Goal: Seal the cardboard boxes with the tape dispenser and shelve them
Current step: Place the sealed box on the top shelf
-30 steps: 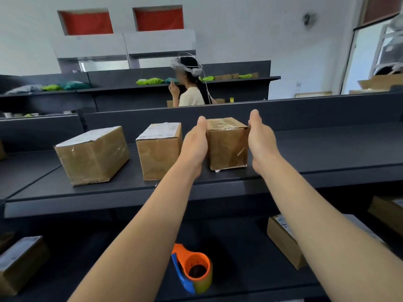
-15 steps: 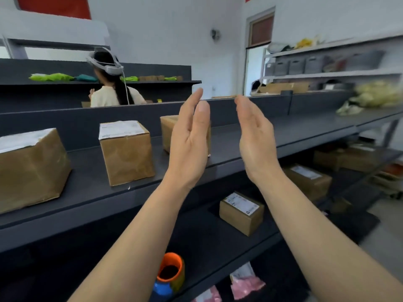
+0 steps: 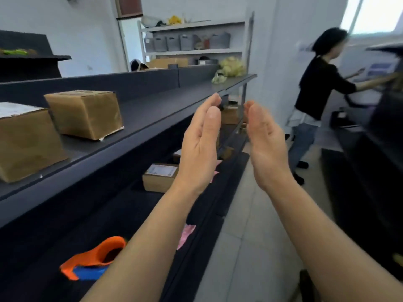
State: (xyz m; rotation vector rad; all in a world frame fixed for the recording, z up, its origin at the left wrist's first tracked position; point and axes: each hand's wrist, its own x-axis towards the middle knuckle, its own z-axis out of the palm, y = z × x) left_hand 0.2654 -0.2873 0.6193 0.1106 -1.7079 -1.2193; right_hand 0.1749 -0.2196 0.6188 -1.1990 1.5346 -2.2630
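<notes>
My left hand (image 3: 199, 144) and my right hand (image 3: 267, 142) are held up in front of me, palms facing each other, fingers straight, nothing in them. They hang in the air to the right of the dark upper shelf (image 3: 152, 114). On that shelf at the left stand a sealed cardboard box (image 3: 85, 113) and a second box with a white label (image 3: 26, 138) at the frame edge. The orange and blue tape dispenser (image 3: 93, 258) lies on the lower shelf, partly behind my left forearm.
A small labelled box (image 3: 160, 176) and pink packets (image 3: 185, 235) lie on the lower shelf. A person in a black top (image 3: 316, 92) stands in the aisle at the right by a dark counter (image 3: 370, 171). Pale tiled floor (image 3: 246, 247) runs between.
My hands let go of the box on the upper shelf and drew back. The view has swung right, so the boxes slid to the left and the aisle and a person came into view.
</notes>
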